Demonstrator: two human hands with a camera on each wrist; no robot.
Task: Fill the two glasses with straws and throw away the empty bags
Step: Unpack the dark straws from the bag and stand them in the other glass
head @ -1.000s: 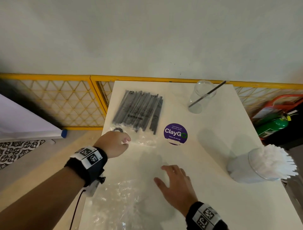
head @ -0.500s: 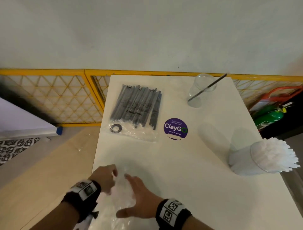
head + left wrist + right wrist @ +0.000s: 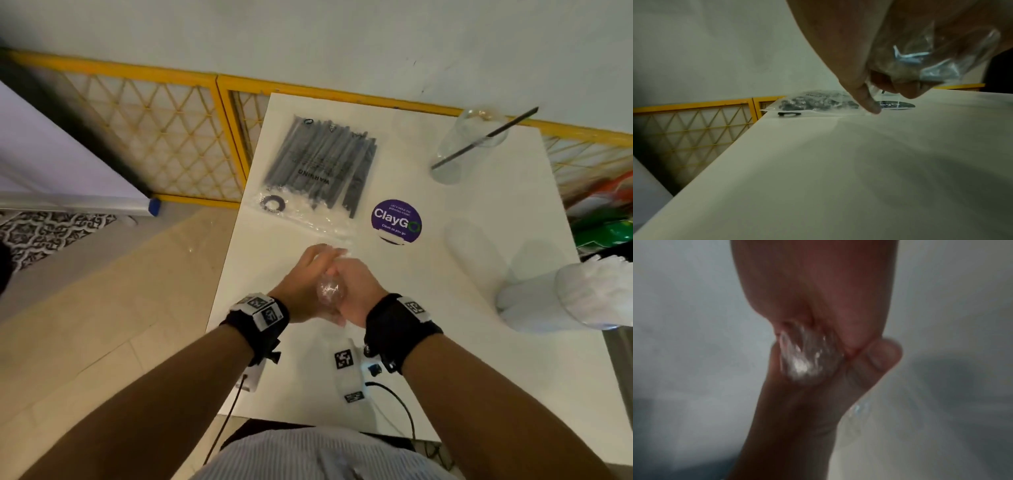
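Over the middle of the white table (image 3: pixel 479 359) my left hand (image 3: pixel 306 279) and right hand (image 3: pixel 359 286) are clasped together, squeezing a crumpled clear empty bag (image 3: pixel 330 291) into a wad between the palms. In the left wrist view the wad (image 3: pixel 931 60) sits inside the curled left hand (image 3: pixel 890 91); the right wrist view shows the bag (image 3: pixel 807 360) pinched under the right hand (image 3: pixel 818 296). A bag of black straws (image 3: pixel 322 164) lies at the far left. One glass (image 3: pixel 459 154) at the far right holds a single black straw (image 3: pixel 486 137). A second glass (image 3: pixel 548 301), full of white straws, stands at the right edge.
A purple ClayGo sticker (image 3: pixel 396 221) lies beyond the hands, and a black ring (image 3: pixel 272 204) sits inside the straw bag's near corner. A yellow lattice fence (image 3: pixel 154 137) runs behind the table. Something green (image 3: pixel 609 233) lies on the floor at the right.
The flat clear bag at the table's near edge has been gathered up. Both hands came together and bunched it into a small wad above the table's middle.
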